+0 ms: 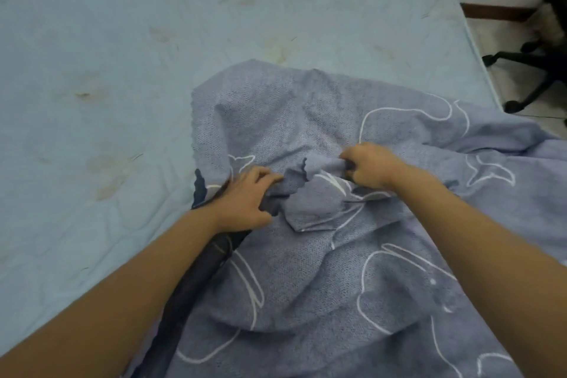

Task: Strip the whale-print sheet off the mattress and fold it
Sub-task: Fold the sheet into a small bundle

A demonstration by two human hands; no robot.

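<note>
From the head view, the whale-print sheet (352, 270) lay bunched on the bare mattress (122, 40); the left hand (245, 202) and right hand (369, 167) each pinched its edge, apparently gathering corners for folding

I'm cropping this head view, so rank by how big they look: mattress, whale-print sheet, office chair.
1-2. mattress and whale-print sheet: similar picture area, and the sheet lies nearer the camera, so unranked.
3. office chair: smallest, cut off by the edge.
</note>
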